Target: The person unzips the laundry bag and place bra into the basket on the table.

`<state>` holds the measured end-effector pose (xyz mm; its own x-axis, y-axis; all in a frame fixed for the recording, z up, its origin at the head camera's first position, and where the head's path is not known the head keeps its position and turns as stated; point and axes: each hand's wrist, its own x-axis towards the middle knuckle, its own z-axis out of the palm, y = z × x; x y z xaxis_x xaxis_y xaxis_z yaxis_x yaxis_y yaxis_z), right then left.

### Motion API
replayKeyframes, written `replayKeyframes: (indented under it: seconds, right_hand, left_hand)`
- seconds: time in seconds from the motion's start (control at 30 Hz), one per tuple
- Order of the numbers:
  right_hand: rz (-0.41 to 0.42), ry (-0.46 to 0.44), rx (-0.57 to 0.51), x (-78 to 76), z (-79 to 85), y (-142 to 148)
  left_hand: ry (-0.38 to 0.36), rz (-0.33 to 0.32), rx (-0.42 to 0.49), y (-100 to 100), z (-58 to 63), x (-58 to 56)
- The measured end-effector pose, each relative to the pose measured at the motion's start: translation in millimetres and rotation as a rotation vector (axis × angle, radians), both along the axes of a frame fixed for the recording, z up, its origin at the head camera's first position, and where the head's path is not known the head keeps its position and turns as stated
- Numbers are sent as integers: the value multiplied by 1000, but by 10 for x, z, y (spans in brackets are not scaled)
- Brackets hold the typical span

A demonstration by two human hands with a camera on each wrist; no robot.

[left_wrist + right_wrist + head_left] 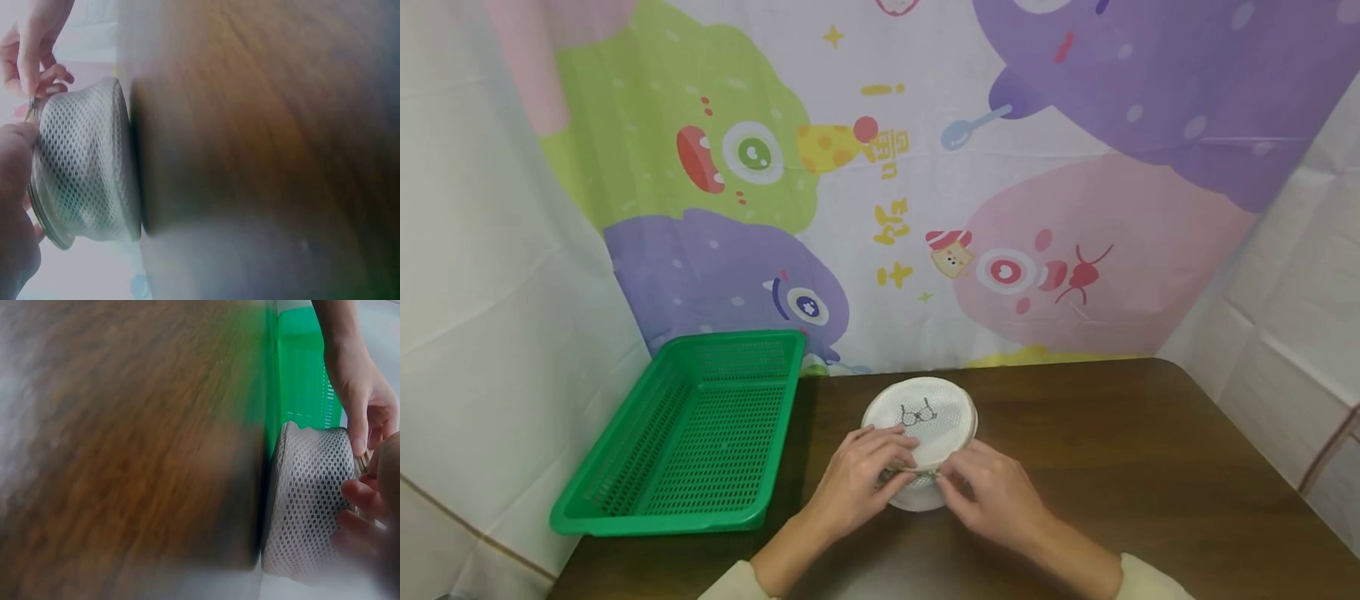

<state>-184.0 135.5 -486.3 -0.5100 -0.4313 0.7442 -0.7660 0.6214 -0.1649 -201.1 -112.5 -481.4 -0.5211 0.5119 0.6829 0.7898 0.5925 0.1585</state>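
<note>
A round white mesh laundry bag [928,429] stands on the table, with a dark bra drawing on its lid. Its mesh side wall [84,162] shows in the left wrist view, a zipper running along the upper rim. At the front of that rim, my left hand [865,471] pinches the edge between thumb and fingers, some fingers lying over the lid. Just beside it, my right hand [996,492] pinches the zipper at the rim with thumb and forefinger. The zipper pull itself is too small and covered to make out. Whatever the bag contains is hidden.
To the left of the bag, a green plastic basket [767,454] with slotted walls stands on the dark wooden table [1105,433]. A cartoon-printed curtain [895,183] hangs behind the table, and white panels flank both sides.
</note>
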Motion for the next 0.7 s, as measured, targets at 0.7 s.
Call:
replayKeyframes:
  seconds: [0.7]
  right_hand:
    - [-26,18,-3,-15,-1,68]
  left_hand:
    - [-2,23,-24,-24,3,47]
